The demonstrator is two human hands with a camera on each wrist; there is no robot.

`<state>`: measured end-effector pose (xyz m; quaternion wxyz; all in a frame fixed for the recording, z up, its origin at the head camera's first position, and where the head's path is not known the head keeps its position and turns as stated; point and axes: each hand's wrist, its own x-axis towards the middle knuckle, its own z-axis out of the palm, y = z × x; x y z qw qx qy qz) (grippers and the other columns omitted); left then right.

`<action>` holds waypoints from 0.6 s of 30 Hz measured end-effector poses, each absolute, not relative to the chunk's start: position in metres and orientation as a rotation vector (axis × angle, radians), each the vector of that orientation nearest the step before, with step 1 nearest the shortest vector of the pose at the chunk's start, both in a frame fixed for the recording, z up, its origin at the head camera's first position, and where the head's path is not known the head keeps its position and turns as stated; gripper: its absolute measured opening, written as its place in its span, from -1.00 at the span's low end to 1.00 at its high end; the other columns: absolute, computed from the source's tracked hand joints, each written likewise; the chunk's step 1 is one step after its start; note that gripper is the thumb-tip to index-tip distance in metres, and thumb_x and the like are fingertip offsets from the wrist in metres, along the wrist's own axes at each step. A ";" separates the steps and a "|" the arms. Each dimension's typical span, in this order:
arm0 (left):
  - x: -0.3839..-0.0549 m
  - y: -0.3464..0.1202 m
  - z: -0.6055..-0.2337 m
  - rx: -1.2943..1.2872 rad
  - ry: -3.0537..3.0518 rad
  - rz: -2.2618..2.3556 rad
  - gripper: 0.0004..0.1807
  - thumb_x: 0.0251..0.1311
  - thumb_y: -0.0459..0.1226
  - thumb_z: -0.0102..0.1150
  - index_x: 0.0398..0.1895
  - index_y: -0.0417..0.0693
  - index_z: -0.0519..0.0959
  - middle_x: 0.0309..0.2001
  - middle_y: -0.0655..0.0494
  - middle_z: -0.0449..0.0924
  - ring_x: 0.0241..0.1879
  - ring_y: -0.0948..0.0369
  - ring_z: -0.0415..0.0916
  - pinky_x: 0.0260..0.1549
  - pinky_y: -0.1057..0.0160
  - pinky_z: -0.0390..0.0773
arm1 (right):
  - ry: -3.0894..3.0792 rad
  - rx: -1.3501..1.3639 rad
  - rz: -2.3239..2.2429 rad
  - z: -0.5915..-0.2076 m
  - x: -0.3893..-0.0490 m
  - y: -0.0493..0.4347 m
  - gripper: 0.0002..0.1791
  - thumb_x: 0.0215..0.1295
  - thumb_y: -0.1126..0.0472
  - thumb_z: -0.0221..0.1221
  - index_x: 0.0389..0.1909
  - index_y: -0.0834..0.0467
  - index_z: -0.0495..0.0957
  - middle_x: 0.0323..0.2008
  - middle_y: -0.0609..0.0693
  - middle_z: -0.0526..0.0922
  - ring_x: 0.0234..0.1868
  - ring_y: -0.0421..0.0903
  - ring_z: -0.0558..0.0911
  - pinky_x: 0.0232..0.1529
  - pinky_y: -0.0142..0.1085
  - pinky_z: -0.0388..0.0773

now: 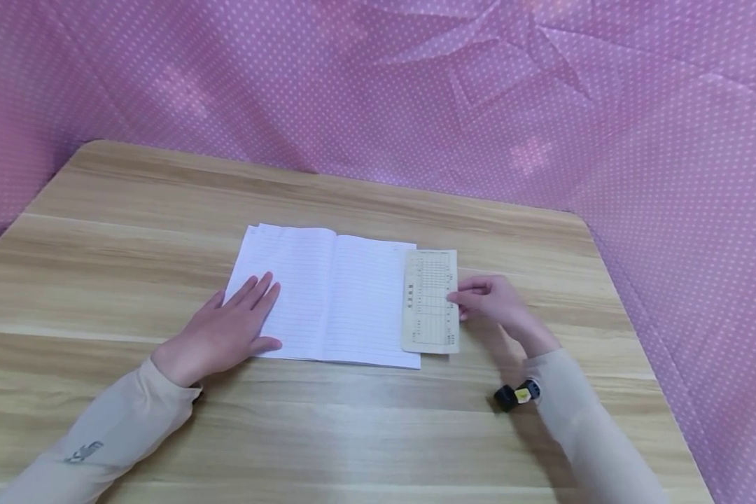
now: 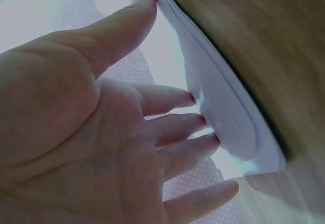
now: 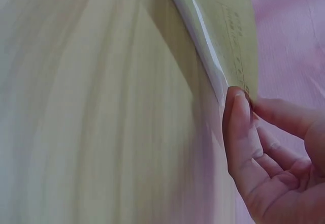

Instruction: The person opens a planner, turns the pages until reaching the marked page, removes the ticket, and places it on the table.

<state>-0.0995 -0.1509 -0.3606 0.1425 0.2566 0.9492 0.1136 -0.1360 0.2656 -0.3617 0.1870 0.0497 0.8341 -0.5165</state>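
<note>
An open lined notebook point(image 1: 368, 301) lies on the wooden table, its two white pages spread flat. My left hand point(image 1: 229, 332) rests on the left page's outer lower part, fingers straight and spread; in the left wrist view the fingertips point(image 2: 210, 141) touch the paper. A beige printed card point(image 1: 431, 315) with a ruled grid overlaps the right page's outer edge and sticks out past it. My right hand point(image 1: 494, 304) pinches the card's right edge between thumb and fingers. From the right wrist, the card point(image 3: 233, 36) rises at a slant from that pinch.
The wooden table point(image 1: 353, 434) has rounded far corners. Behind it and along both sides hangs a pink dotted cloth point(image 1: 378, 91). A black band with a small device point(image 1: 513, 397) sits at the right wrist, by the beige sleeve.
</note>
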 end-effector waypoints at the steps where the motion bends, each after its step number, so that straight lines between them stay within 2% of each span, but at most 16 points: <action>1: -0.100 -0.151 -0.361 0.741 2.738 0.326 -0.10 0.32 0.05 0.14 0.47 -0.38 0.08 0.49 -0.32 -0.05 0.46 -0.23 -0.09 0.25 -0.40 0.03 | 2.354 0.157 -1.449 -0.361 -0.135 0.271 -0.60 0.26 0.24 0.31 0.01 0.43 0.55 -0.28 0.09 0.74 -0.40 -0.13 0.69 -0.22 -0.26 0.66; 10: -0.100 -0.151 -0.361 0.738 2.738 0.311 -0.11 0.32 0.05 0.13 0.48 -0.37 0.08 0.50 -0.31 -0.06 0.46 -0.22 -0.09 0.25 -0.40 0.04 | 2.327 0.171 -1.399 -0.357 -0.123 0.311 -0.48 0.29 0.23 0.28 0.12 0.51 0.43 -0.33 0.04 0.72 -0.40 -0.14 0.68 -0.19 -0.27 0.65; 18: -0.099 -0.151 -0.359 0.731 2.729 0.322 -0.11 0.32 0.05 0.14 0.48 -0.37 0.08 0.50 -0.32 -0.06 0.46 -0.22 -0.09 0.25 -0.40 0.03 | 2.329 0.189 -1.400 -0.359 -0.122 0.322 -0.44 0.29 0.24 0.28 0.15 0.54 0.39 -0.38 0.01 0.70 -0.42 -0.14 0.68 -0.22 -0.26 0.66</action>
